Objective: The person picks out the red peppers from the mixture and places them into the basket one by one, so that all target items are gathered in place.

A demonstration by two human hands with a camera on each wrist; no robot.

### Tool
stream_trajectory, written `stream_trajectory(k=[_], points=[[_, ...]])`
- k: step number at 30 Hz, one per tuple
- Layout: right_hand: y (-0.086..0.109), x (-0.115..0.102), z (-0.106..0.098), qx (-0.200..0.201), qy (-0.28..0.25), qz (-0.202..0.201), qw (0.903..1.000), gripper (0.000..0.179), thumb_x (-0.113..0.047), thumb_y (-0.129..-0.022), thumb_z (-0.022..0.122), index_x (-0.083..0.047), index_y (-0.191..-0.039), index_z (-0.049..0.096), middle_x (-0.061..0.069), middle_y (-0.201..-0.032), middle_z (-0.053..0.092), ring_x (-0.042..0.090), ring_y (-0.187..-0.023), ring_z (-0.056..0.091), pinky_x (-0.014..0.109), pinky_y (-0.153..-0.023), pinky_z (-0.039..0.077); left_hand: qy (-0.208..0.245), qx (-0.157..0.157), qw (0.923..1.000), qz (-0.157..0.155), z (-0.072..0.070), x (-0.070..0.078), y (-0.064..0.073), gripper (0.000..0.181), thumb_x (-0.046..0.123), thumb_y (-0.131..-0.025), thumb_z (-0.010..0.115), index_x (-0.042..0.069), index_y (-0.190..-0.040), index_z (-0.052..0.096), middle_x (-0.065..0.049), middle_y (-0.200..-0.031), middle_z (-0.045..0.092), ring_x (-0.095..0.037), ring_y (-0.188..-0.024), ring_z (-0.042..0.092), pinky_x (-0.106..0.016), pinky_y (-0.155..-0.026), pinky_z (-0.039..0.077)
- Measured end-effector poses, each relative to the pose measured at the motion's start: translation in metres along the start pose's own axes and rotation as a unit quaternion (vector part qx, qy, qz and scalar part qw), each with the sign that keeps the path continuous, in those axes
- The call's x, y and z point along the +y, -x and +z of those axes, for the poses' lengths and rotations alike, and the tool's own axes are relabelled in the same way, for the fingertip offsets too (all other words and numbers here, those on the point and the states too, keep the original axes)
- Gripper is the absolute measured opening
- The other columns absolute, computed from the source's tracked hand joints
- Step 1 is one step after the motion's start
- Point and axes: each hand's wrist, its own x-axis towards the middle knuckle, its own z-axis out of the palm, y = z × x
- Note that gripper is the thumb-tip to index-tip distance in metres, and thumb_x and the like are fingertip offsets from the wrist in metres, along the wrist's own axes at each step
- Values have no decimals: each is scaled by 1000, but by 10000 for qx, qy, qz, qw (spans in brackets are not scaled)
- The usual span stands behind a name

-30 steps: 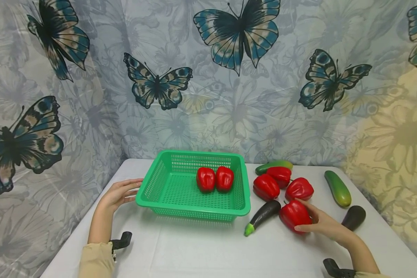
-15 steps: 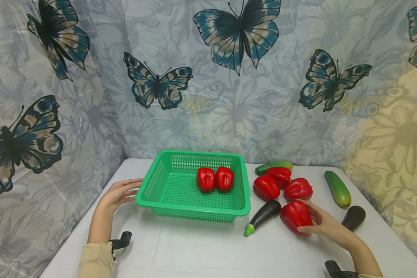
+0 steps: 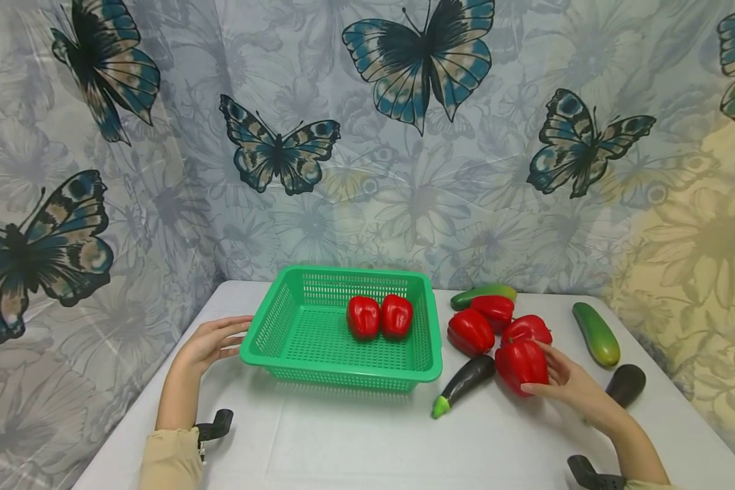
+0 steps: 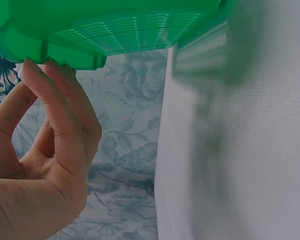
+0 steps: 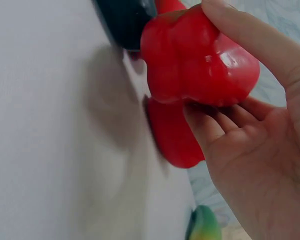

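Note:
My right hand grips a red bell pepper, thumb on one side and fingers on the other. The right wrist view shows this bell pepper raised off the cloth, its shadow below. Right behind it lies another red bell pepper. At the left end of a green plastic basket, my left hand touches the rim with extended fingers. In the left wrist view the fingertips meet the underside of the basket's rim. Inside the basket sit two red bell peppers.
Beside the held pepper lies a slim dark eggplant. Two more red peppers and a green cucumber-like vegetable lie behind. Farther right are another green one and a second eggplant. A butterfly-print cloth hangs behind the table.
My right hand has closed in on the bell pepper and lifted it slightly, up and toward the pepper behind it. The left hand and basket stay where they were.

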Motion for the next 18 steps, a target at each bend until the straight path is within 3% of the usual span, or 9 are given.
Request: stream_trajectory(k=[8, 18], points=[[-4, -10, 0, 118, -156, -124, 9997, 92, -25, -91, 69, -7, -157, 8, 31, -157, 15, 52, -141, 23, 30, -91, 55, -26, 22, 10000, -25, 0, 1, 0, 55, 30, -96, 63, -1, -140, 50, 14, -108, 65, -8, -100, 65, -26, -84, 56], [-15, -24, 2, 225, -151, 46, 9996, 98, -32, -91, 69, -7, -157, 2, 29, -159, 15, 50, -143, 22, 39, -97, 53, -46, -4, 10000, 27, 1, 1, 2, 54, 29, -97, 63, -2, -140, 50, 13, -109, 65, -5, -97, 65, -26, -83, 56]])
